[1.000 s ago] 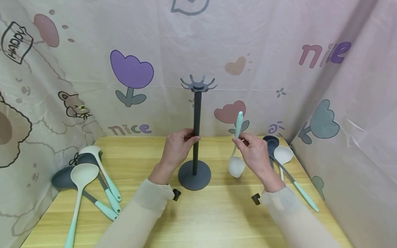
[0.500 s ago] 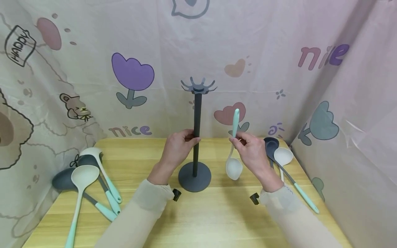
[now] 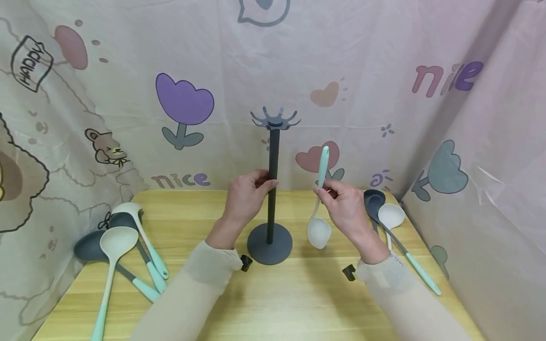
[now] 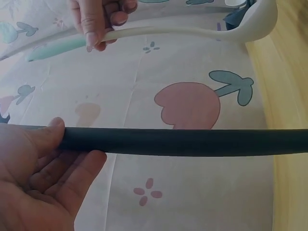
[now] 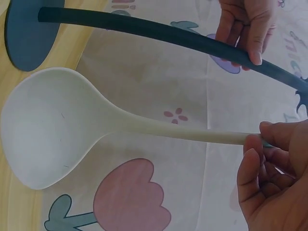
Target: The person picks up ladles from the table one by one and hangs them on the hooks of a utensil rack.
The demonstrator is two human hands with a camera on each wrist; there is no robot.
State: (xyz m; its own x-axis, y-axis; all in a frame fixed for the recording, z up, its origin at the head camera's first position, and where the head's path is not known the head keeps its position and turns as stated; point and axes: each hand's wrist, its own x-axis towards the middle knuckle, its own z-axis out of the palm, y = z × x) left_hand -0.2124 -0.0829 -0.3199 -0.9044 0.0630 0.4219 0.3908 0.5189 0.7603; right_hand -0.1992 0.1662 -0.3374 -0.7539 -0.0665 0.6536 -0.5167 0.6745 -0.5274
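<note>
Stand apparently steadied, ladle bowl-end down, we note.
Left hand: fingers pinching stand; right hand: fingers pinching ladle.

Head view that looked forward and down over the wooden tabletop from farthest back, wrist views that sat close and sideways, left facing past the utensil stand, right past the mint-handled ladle, which both shared.
</note>
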